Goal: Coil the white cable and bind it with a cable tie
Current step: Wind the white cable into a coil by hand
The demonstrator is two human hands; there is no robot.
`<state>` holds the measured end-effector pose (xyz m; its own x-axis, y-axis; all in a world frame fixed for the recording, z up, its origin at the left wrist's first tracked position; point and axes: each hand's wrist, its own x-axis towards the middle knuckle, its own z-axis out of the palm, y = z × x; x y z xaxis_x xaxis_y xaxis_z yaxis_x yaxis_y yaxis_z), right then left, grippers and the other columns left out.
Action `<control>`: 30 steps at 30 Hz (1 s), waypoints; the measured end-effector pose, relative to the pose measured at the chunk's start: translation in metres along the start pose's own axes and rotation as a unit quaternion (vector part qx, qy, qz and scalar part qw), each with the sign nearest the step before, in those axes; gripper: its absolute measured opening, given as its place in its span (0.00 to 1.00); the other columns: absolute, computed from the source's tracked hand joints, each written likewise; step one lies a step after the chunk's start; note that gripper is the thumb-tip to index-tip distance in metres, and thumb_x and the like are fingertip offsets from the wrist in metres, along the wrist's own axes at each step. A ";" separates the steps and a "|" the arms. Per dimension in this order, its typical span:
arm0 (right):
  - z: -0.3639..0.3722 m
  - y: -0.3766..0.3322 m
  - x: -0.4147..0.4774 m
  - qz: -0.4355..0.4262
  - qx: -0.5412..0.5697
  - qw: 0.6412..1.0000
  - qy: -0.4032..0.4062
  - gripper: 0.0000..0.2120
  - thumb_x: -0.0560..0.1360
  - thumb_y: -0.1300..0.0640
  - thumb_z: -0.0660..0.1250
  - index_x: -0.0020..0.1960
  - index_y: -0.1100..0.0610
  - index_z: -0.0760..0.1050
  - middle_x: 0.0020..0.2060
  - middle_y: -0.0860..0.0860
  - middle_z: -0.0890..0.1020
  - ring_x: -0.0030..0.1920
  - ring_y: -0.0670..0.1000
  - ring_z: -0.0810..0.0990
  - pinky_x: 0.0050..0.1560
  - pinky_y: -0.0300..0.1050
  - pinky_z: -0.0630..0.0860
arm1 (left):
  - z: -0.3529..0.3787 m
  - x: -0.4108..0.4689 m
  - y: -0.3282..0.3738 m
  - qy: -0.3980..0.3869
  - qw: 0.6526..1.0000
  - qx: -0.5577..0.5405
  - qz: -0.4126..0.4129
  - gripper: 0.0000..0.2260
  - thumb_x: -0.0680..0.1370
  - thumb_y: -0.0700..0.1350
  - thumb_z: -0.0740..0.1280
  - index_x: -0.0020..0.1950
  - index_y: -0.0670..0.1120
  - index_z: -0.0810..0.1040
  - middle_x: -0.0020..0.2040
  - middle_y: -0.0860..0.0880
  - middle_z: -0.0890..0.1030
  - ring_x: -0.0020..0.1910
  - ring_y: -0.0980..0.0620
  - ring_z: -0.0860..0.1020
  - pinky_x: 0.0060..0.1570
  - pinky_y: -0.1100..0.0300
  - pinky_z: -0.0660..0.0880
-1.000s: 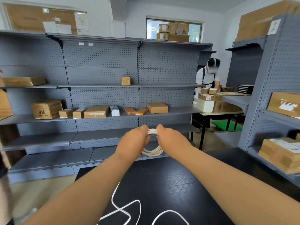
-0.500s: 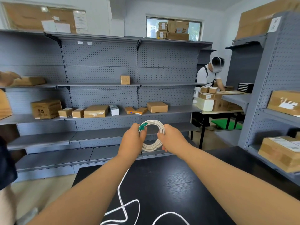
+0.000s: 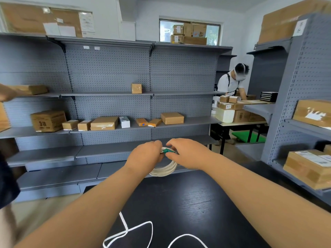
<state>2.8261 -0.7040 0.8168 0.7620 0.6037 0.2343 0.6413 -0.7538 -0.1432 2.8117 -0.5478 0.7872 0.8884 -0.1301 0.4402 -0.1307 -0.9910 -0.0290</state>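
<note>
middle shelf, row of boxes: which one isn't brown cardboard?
The small white box, between the wide flat carton and the two little orange-brown boxes. Every other box there is brown.

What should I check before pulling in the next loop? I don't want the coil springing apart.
1. Left hand grips the coil: ok.
2. Right hand at the coil's top: ok.
3. Green piece pinned between the hands: ok.
4. Loose cable on the black table free of knots: cannot tell.
5. All cable coiled: not ok.
6. Cable tie fastened: cannot tell.
</note>
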 end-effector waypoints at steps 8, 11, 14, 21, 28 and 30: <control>-0.001 0.000 0.007 -0.018 0.019 1.000 0.000 0.14 0.78 0.52 0.60 0.57 0.57 0.78 0.48 0.55 0.80 0.49 0.54 0.76 0.50 0.49 0.71 | 0.007 -0.001 -0.005 0.033 0.999 -0.035 0.009 0.13 0.78 0.53 0.60 0.49 0.43 0.71 0.45 0.43 0.79 0.43 0.41 0.77 0.34 0.54 0.65; 0.001 0.000 0.009 -0.015 0.028 0.999 0.024 0.13 0.78 0.53 0.60 0.54 0.59 0.79 0.46 0.56 0.80 0.49 0.54 0.76 0.50 0.50 0.71 | 0.009 -0.004 -0.008 0.058 0.992 -0.109 -0.015 0.10 0.78 0.51 0.62 0.46 0.44 0.70 0.39 0.45 0.76 0.39 0.42 0.75 0.33 0.56 0.63; 0.002 0.003 0.009 0.007 0.082 0.994 0.073 0.13 0.78 0.53 0.60 0.54 0.58 0.79 0.46 0.56 0.80 0.49 0.55 0.76 0.48 0.47 0.69 | 0.011 -0.007 -0.014 0.058 0.979 -0.186 -0.059 0.09 0.77 0.50 0.63 0.42 0.47 0.66 0.35 0.51 0.71 0.35 0.48 0.70 0.32 0.57 0.62; 0.014 0.010 0.013 0.033 0.022 0.994 0.103 0.13 0.79 0.52 0.56 0.55 0.59 0.74 0.48 0.56 0.78 0.51 0.56 0.75 0.47 0.49 0.70 | 0.010 -0.001 -0.013 0.036 0.971 -0.212 -0.102 0.07 0.78 0.46 0.60 0.43 0.43 0.70 0.36 0.47 0.73 0.36 0.47 0.71 0.34 0.57 0.64; 0.029 0.007 0.012 0.003 -0.075 0.993 0.090 0.11 0.79 0.60 0.54 0.61 0.59 0.66 0.51 0.57 0.77 0.50 0.58 0.74 0.41 0.50 0.68 | 0.003 0.003 -0.006 0.043 0.990 -0.127 -0.038 0.09 0.77 0.47 0.61 0.40 0.45 0.66 0.34 0.48 0.69 0.34 0.46 0.69 0.33 0.56 0.63; 0.024 0.007 0.013 0.025 -0.032 0.997 0.061 0.07 0.80 0.56 0.54 0.53 0.59 0.66 0.43 0.56 0.74 0.43 0.56 0.72 0.38 0.48 0.64 | 0.003 0.003 -0.008 0.043 0.989 -0.134 -0.035 0.08 0.77 0.47 0.62 0.42 0.44 0.68 0.35 0.47 0.71 0.35 0.45 0.71 0.33 0.55 0.64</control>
<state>2.8426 -0.6945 0.7954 0.7738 0.5312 0.3451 0.5921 -0.8001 -0.0962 2.8165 -0.5409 0.7857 0.8602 -0.0464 0.5079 -0.1921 -0.9520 0.2383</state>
